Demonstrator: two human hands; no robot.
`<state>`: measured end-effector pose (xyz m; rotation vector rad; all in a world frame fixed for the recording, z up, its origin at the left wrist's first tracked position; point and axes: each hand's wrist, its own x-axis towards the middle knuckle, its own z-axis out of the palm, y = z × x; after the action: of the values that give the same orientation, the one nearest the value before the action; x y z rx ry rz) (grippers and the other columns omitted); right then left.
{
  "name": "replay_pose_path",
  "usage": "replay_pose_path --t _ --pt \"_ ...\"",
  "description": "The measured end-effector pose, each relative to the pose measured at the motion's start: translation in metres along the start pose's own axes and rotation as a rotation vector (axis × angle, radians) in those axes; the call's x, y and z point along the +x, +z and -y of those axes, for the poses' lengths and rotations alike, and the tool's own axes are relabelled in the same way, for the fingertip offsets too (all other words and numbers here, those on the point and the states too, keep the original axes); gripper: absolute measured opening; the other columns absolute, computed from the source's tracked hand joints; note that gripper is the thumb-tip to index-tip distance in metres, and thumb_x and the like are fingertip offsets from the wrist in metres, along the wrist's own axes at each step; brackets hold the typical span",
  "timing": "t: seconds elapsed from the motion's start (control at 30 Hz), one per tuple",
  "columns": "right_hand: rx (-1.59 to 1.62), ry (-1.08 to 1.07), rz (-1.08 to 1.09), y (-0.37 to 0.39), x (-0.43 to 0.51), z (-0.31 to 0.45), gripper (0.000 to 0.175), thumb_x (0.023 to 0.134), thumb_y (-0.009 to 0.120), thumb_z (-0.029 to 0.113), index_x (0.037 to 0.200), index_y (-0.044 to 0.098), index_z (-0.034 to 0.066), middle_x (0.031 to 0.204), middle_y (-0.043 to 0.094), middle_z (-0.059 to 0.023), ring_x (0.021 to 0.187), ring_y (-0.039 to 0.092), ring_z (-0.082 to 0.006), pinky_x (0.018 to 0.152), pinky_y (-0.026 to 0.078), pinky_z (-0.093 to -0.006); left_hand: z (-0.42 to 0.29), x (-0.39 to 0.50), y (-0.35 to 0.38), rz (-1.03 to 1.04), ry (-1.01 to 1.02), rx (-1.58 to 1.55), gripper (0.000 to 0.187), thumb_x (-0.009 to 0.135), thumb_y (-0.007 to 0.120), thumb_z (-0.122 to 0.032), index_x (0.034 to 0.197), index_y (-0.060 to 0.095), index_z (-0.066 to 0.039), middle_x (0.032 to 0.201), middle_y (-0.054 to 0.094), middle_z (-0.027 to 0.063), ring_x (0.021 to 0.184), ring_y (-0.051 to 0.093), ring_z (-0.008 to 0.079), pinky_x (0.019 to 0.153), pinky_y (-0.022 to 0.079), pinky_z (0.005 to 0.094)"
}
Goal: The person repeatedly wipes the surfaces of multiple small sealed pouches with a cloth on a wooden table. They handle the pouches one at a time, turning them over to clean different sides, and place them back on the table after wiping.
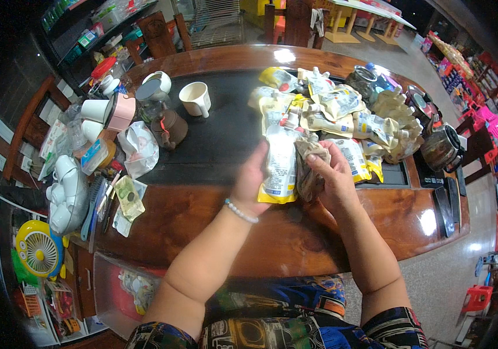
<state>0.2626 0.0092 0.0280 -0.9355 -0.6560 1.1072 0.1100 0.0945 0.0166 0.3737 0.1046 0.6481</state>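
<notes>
My left hand [251, 179] holds a spouted plastic pouch [280, 168] upright, with its yellow lower edge towards me. A bunched grey-brown cloth [312, 163] is gripped in my right hand [334, 174] against the pouch's right side. Just beyond both hands, a heap of similar spouted pouches [336, 102] covers the right part of the table's black inset. Most are cream and yellow with pale caps, and they lie at various angles. Behind the held pouch, part of the heap is hidden.
A white mug [195, 99] stands on the black inset. Left of it are a brown teapot [169, 128], a crumpled white bag [139, 148] and a tray of white cups [64, 196]. Glass kettles [441, 148] stand at the right edge. Below left, an open plastic bin [109, 283] holds more packages.
</notes>
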Motion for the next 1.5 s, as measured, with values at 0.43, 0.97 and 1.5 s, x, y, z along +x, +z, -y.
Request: replay_pose_path --t 0.43,0.97,1.5 --pt "0.087 -0.127 -0.138 -0.001 0.004 0.007 0.026 0.092 0.069 0.008 0.114 0.055 0.0051 0.101 0.066 -0.0062 0.090 0.065 -0.0148 0.082 0.054 -0.0306 -0.004 -0.005 0.027 -0.044 0.420 0.788 0.051 0.106 0.046 -0.022 0.153 0.038 -0.005 0.157 0.037 0.0141 0.144 0.037 0.0238 0.113 0.037 0.0376" --pt "-0.835 -0.654 0.445 0.030 -0.032 -0.002 0.032 0.073 0.062 -0.002 0.104 0.056 0.0031 0.107 0.061 -0.0095 0.097 0.058 -0.0164 0.088 0.047 -0.0298 0.006 0.000 0.003 0.057 0.189 0.369 0.062 0.102 0.048 -0.030 0.151 0.030 0.004 0.157 0.035 0.0235 0.145 0.036 0.0337 0.120 0.029 0.0445" --pt "-0.148 -0.085 0.071 0.021 -0.019 0.001 0.029 0.096 0.062 0.005 0.122 0.050 0.0043 0.109 0.061 -0.0033 0.098 0.059 -0.0102 0.086 0.050 -0.0251 0.028 0.001 0.008 0.035 0.286 0.647 0.064 0.110 0.037 -0.034 0.163 0.007 -0.012 0.163 0.025 0.0078 0.147 0.029 0.0211 0.122 0.021 0.0360"
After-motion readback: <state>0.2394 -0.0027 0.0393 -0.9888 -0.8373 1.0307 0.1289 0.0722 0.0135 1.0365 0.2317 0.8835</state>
